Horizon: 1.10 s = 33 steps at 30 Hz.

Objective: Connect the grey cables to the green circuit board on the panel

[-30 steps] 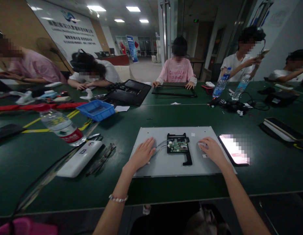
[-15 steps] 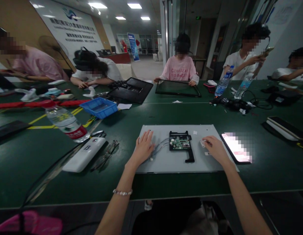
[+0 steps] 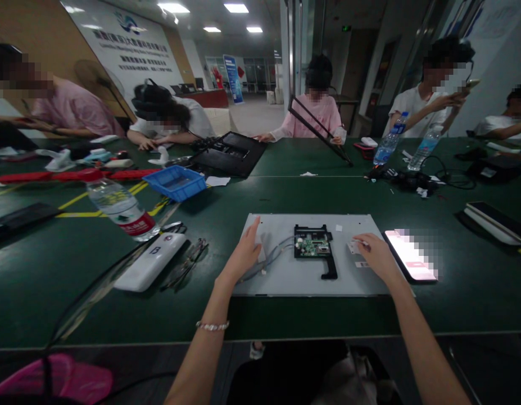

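Observation:
A grey flat panel lies on the green table in front of me. Near its middle sits a black bracket with a green circuit board in it. Grey cables run left from the board toward my left hand, which is turned on edge over the panel's left side with fingers stretched out. At the panel's right side, my right hand has its fingertips pinched at a small white label. Another small label lies just below it.
A lit phone lies right of the panel. To the left are a white power bank, eyeglasses, a water bottle and a blue tray. Across the table, a person holds a black frame.
My left hand has turned from lying flat to standing on edge, uncovering a pale patch beside it. My right hand stays at the label. The person opposite has tilted the black frame upright.

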Motion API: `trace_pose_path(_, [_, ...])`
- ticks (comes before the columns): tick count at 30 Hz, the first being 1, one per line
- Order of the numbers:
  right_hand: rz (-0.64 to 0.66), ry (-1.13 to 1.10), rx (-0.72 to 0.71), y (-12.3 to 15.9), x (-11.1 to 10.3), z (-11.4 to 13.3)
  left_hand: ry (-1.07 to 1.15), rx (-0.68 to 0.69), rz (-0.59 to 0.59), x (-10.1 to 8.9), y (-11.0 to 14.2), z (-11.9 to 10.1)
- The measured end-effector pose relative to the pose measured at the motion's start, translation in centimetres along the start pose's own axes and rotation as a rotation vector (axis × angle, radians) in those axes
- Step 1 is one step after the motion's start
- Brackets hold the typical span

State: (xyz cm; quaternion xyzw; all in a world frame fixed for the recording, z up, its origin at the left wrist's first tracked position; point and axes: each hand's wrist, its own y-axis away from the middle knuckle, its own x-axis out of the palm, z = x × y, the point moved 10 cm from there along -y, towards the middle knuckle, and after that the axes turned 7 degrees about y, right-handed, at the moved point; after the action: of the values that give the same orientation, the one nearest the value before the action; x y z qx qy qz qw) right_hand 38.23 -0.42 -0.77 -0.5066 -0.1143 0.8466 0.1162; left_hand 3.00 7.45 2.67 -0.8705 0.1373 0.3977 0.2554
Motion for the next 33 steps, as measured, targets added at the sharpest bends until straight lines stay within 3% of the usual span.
trace_pose_path(5, [0.041,0.135,-0.089,-1.8,0.3,1.6,-0.085,0.060,-0.079,-0.7,-0.5,-3.6])
trace_pose_path(10, [0.131,0.370,-0.203,-4.7,1.9,4.2,-0.039,0.113,0.064,3.5,-1.5,-8.8])
trace_pose_path(13, [0.193,0.538,-0.185,-5.7,3.1,4.7,-0.040,0.149,0.112,6.3,-2.2,-10.4])
trace_pose_path(17, [0.206,0.623,-0.163,-5.9,3.7,4.6,-0.109,0.113,0.114,8.5,-2.6,-9.7])
trace_pose_path(22, [0.116,0.511,-0.146,-6.6,2.8,5.4,-0.075,0.015,0.053,8.5,-2.3,-7.5])
trace_pose_path(26, [0.094,0.386,-0.224,-8.3,3.2,9.1,-0.058,-0.007,0.041,8.7,-2.3,-6.7])
trace_pose_path(30, [0.179,0.381,-0.293,-9.3,5.6,13.0,-0.087,-0.005,0.045,9.2,-2.3,-6.5])
trace_pose_path(33, [0.240,0.408,-0.303,-9.2,7.2,14.4,-0.098,-0.023,0.053,9.5,-2.2,-6.2])
